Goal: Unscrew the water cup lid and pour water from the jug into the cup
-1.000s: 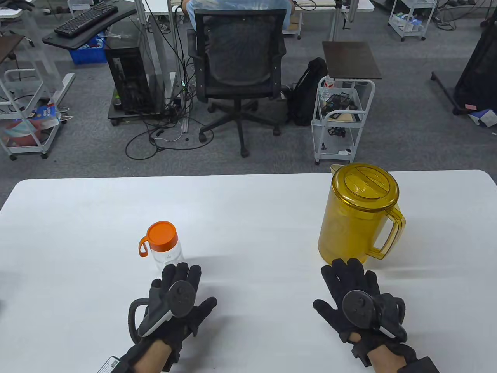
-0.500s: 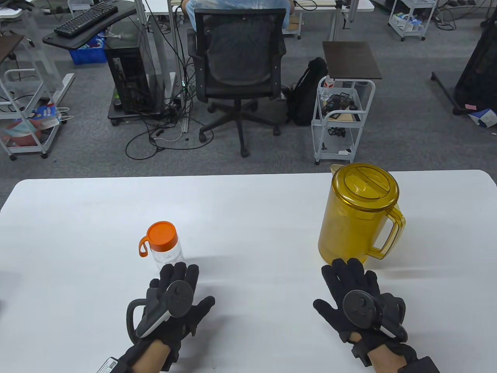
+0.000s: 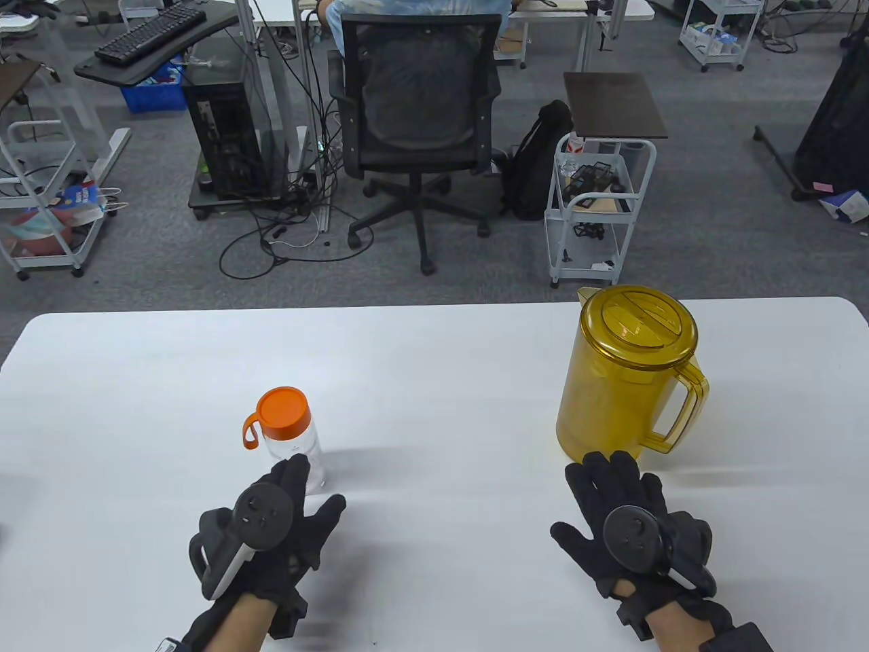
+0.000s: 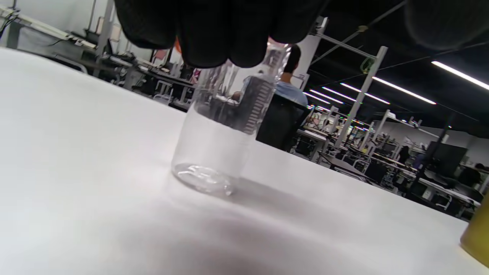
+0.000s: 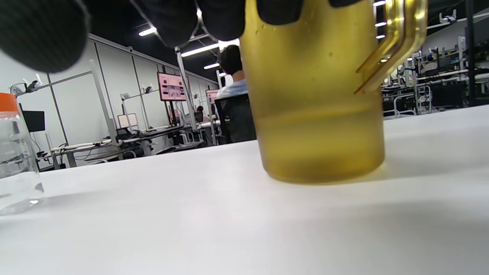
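Observation:
A clear water cup (image 3: 295,445) (image 4: 219,141) (image 5: 15,160) with an orange screw lid (image 3: 284,411) and side loop stands upright on the white table (image 3: 434,380). My left hand (image 3: 292,506) hovers just in front of it, tilted onto its side, fingers straight and holding nothing; in the left wrist view its fingertips (image 4: 221,30) hang before the cup's upper part. The amber jug (image 3: 628,373) (image 5: 313,103) with closed lid and handle to the right stands at the right. My right hand (image 3: 611,496) lies flat just in front of the jug, fingers spread.
Beyond the table's far edge there is a black office chair (image 3: 417,129) with a seated person, a white trolley (image 3: 597,210), a computer tower (image 3: 224,136) and loose cables on the floor.
My left hand has lifted, shifted left and rolled onto its side close by the cup. The right hand, cup and jug have stayed in place.

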Action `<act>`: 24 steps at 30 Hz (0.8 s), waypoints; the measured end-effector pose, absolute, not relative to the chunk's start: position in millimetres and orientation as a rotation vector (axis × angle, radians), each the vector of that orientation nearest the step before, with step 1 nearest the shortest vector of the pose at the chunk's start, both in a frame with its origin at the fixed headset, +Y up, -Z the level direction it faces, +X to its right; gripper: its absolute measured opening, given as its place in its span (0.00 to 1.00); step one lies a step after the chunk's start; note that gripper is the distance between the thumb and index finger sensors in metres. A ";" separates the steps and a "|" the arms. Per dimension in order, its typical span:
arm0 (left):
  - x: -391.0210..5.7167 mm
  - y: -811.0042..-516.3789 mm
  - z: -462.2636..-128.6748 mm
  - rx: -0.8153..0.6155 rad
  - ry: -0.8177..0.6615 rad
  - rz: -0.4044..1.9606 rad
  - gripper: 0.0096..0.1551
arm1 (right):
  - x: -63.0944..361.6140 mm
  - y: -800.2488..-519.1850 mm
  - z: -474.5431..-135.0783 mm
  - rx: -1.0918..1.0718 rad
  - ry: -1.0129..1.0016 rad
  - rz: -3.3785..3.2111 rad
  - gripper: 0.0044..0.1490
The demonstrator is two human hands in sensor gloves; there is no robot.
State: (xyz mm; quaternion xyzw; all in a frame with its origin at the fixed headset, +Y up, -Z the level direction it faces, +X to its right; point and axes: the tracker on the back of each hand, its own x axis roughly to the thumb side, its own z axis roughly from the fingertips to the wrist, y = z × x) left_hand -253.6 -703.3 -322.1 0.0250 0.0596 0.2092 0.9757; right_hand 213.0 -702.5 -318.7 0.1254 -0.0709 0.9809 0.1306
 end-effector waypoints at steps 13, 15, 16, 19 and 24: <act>-278.9 -750.0 -364.4 -0.049 0.392 0.725 0.71 | 222.8 -701.4 -321.3 0.326 -0.189 2.814 0.54; -281.0 -760.7 -373.2 -0.055 0.418 0.794 0.74 | 222.7 -702.1 -321.6 0.325 -0.178 2.807 0.54; -282.2 -766.5 -378.2 -0.051 0.411 0.831 0.76 | 222.5 -702.3 -321.6 0.326 -0.177 2.807 0.54; -285.0 -777.0 -388.8 0.043 0.378 0.922 0.78 | 222.5 -702.6 -321.7 0.325 -0.164 2.800 0.54; -292.6 -783.2 -405.2 0.082 0.352 1.084 0.77 | 225.2 -704.1 -323.7 0.311 -0.140 2.782 0.54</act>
